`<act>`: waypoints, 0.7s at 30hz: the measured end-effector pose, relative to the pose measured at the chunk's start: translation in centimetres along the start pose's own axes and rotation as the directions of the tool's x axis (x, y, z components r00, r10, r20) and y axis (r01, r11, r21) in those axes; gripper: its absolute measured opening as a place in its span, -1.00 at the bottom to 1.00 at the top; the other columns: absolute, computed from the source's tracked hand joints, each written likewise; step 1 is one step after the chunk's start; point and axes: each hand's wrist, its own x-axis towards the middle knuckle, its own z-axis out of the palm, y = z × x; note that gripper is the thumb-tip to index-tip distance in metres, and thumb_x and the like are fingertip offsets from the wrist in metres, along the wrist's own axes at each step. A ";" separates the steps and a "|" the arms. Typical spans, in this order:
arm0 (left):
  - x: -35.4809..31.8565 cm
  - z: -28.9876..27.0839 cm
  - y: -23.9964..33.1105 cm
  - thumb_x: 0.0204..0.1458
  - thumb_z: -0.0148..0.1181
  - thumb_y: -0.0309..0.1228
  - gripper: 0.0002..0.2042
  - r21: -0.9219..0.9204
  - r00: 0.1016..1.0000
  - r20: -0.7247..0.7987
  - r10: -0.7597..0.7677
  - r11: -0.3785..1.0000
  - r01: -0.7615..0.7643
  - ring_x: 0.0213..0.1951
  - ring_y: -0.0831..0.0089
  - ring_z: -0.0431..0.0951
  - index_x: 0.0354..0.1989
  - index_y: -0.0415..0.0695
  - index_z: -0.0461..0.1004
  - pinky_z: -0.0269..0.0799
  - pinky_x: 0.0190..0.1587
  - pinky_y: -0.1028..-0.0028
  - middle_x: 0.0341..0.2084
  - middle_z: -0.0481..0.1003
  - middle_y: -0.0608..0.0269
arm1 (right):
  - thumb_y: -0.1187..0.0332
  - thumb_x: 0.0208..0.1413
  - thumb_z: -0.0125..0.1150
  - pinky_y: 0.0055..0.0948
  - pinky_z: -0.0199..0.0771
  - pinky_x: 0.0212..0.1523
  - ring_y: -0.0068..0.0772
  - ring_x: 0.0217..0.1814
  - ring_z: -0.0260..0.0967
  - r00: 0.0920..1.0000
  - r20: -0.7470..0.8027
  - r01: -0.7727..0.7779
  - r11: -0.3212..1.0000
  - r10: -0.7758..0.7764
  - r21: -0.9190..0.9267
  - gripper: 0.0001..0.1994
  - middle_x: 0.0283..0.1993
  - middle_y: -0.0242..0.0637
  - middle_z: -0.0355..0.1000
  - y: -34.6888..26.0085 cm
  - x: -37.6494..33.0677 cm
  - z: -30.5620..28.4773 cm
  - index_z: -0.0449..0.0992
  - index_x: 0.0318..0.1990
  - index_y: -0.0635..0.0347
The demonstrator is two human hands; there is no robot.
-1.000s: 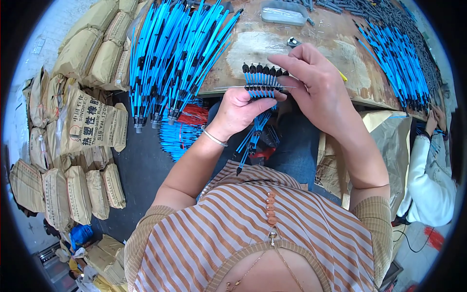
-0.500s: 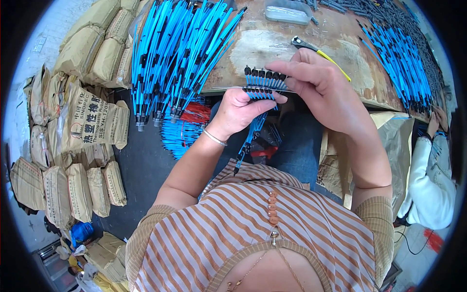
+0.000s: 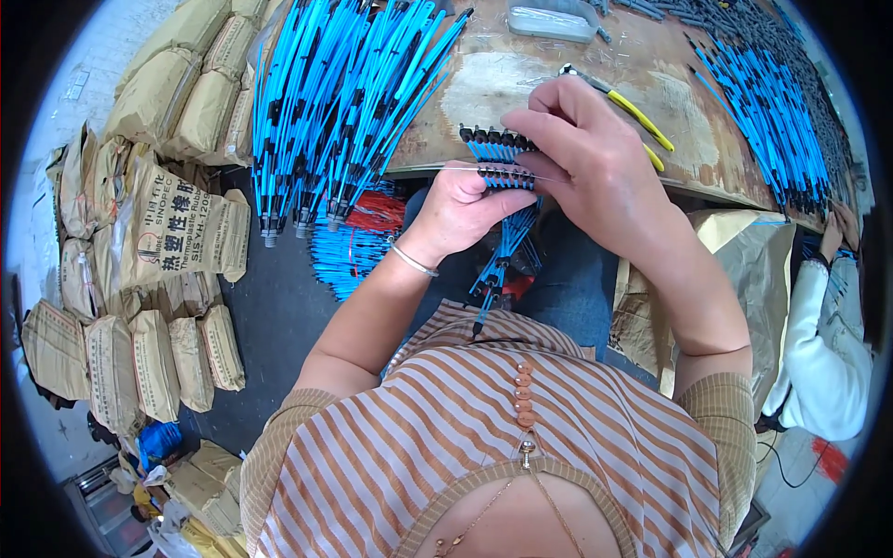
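In front of my chest, a row of thin blue tubes with black fittings is gripped by my left hand, thumb in front and fingers behind. A thin straight wire runs across the row at the black fittings and sticks out past the left side. My right hand is closed at the row's right end, thumb and forefinger against it; its fingertips partly hide what they pinch. The tubes' lower ends hang toward my lap. Just beyond my right hand, yellow-handled cutters lie on the wooden table.
A big bundle of blue tubes overhangs the table's left side; another bundle lies at right. A clear plastic tray stands at the back. Paper sacks are stacked at left. A co-worker's hand is at far right.
My right hand has risen slightly, its fingers curling more, and shows more of the cutters. The row has tilted a little, and its hanging ends have swung right.
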 end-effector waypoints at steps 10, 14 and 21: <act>0.1 0.5 0.5 -0.06 0.17 -0.61 -0.82 -0.040 0.998 -0.061 -0.017 0.999 0.014 -0.27 0.58 0.51 -0.23 -0.25 0.52 0.41 -0.16 0.56 -0.35 0.56 0.29 | 0.66 -0.30 0.23 -0.40 0.37 -0.34 -0.28 -0.30 0.35 0.991 -0.094 0.102 0.991 -0.095 0.081 -0.65 -0.24 -0.19 0.32 -0.2 0.5 -0.7 0.45 -0.22 0.28; 0.2 0.4 -0.2 -0.03 0.15 -0.61 -0.81 -0.235 0.994 -0.098 -0.050 0.972 0.026 -0.23 0.56 0.51 -0.21 -0.24 0.53 0.41 -0.12 0.56 -0.30 0.56 0.27 | 0.61 -0.18 0.21 -0.44 0.37 -0.35 -0.31 -0.35 0.36 0.989 -0.149 0.017 1.000 -0.013 0.024 -0.76 -0.31 -0.21 0.37 0.8 -0.8 -2.1 0.47 -0.26 0.29; 0.8 0.7 0.3 -0.01 0.14 -0.60 -0.82 -0.082 1.000 -0.002 -0.012 0.997 0.012 -0.21 0.55 0.52 -0.21 -0.24 0.53 0.41 -0.10 0.54 -0.28 0.56 0.25 | 0.47 0.00 0.18 -0.52 0.41 -0.30 -0.33 -0.40 0.40 0.983 -0.089 -0.177 0.968 0.163 -0.180 -0.89 -0.45 -0.26 0.41 1.1 -1.8 -2.7 0.51 -0.30 0.30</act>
